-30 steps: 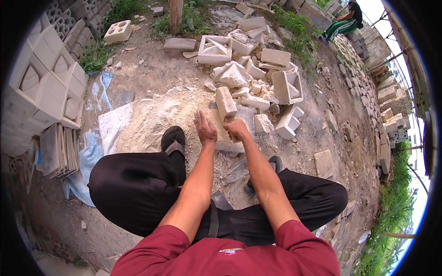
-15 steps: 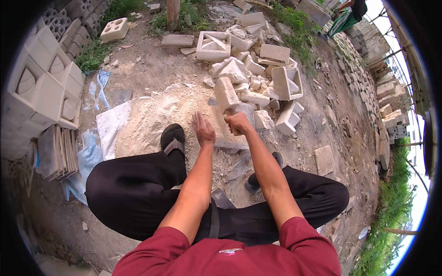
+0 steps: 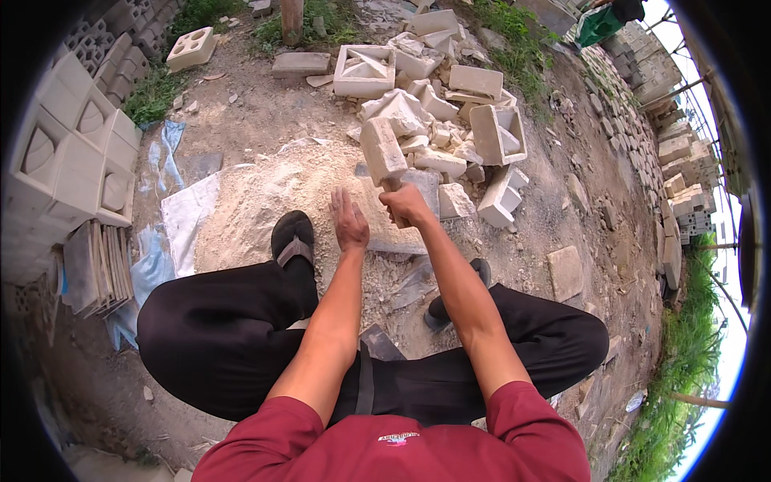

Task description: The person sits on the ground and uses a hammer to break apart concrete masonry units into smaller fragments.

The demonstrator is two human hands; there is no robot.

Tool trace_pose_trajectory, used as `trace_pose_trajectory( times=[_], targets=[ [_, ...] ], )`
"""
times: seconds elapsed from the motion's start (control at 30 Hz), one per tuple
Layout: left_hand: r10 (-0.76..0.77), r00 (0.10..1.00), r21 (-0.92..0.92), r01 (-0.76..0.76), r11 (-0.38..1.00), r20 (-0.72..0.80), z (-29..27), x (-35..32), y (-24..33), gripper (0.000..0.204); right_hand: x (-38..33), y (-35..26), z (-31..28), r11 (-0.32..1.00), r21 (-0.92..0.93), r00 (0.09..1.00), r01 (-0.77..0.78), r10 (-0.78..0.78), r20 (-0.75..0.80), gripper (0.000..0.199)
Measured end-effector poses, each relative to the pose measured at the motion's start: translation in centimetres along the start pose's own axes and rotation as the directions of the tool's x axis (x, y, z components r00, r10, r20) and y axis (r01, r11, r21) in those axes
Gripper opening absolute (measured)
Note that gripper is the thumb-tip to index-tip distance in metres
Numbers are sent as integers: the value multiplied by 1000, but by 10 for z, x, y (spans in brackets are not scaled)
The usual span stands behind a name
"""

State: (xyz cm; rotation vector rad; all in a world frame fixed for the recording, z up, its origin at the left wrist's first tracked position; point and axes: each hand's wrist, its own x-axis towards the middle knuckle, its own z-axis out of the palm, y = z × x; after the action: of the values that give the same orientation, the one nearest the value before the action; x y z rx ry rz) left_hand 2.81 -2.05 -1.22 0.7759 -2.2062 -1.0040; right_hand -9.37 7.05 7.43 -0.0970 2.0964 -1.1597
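My right hand (image 3: 408, 205) is wrapped round the short handle of a dusty, block-headed mallet (image 3: 382, 150), with the head raised and pointing away from me. Beside it on the left, my left hand (image 3: 348, 220) is open, fingers stretched forward. Beneath both hands lies a flat grey slab (image 3: 427, 186), partly hidden by the hands and mallet. Pale crushed rubble (image 3: 261, 197) spreads over the ground left of the slab. Broken cream-coloured block pieces (image 3: 438, 161) are heaped just beyond the mallet.
Molded pale blocks (image 3: 76, 177) stand stacked at left, above a bundle of thin boards (image 3: 100, 265). A white sheet (image 3: 189, 217) lies under the rubble's edge. A wooden post (image 3: 292, 22) rises at the back. Another person (image 3: 598, 26) is at the far right.
The mallet has shifted slightly left with my right hand. My left hand has moved a little left, its fingers more spread. The whole view has shifted slightly.
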Motion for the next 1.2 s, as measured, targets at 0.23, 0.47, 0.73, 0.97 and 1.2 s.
trace_pose_trajectory(
  times=[0.23,0.47,0.73,0.97,1.2],
  targets=[
    [52,998,8,-52,999,20,5,5,7,53,-12,53,19,958,-284,991,-24,-14,-132,25],
    [59,994,6,-60,998,90,-9,0,4,51,-28,13,1,998,53,999,36,-36,-2,23],
    [103,989,19,-105,994,104,5,-16,3,51,-39,62,-7,965,-253,997,-69,61,-41,28],
    [68,993,54,-73,996,100,-3,-15,-7,50,-53,34,6,983,-47,965,177,-183,-186,31],
    [93,995,-21,-92,996,44,4,0,8,53,-23,61,-2,938,-323,992,-126,125,-24,33]
  ],
)
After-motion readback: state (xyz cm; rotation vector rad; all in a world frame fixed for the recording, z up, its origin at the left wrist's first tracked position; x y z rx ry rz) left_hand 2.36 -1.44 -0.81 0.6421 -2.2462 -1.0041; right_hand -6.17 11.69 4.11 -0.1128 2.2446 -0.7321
